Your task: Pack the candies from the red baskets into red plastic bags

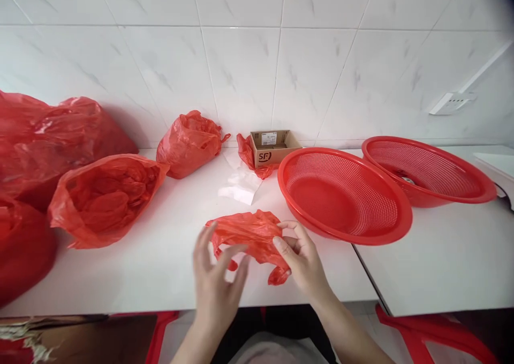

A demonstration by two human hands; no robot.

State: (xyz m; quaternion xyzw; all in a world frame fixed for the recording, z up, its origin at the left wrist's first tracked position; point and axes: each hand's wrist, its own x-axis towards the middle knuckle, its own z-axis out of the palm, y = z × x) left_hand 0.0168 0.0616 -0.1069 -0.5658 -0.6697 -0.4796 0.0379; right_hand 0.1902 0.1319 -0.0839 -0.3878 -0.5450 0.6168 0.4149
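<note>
A crumpled red plastic bag (251, 233) is held up over the front of the white table, its handle loops hanging down. My right hand (299, 254) pinches the bag's right end between thumb and fingers. At the bag's left end, my left hand (220, 267) has its fingers spread and slightly blurred, with no grip on the plastic visible. To the left stands an open red bag (110, 198) stuffed with more red plastic. A red perforated basket (327, 198) sits just right of my right hand.
A second red basket (429, 168) with a small item inside stands at the right. Behind are a small cardboard box (270, 152), white paper (240, 184) and a filled red bag (190, 144). Large red bags (60, 134) crowd the left. A seam (369, 278) divides the tables.
</note>
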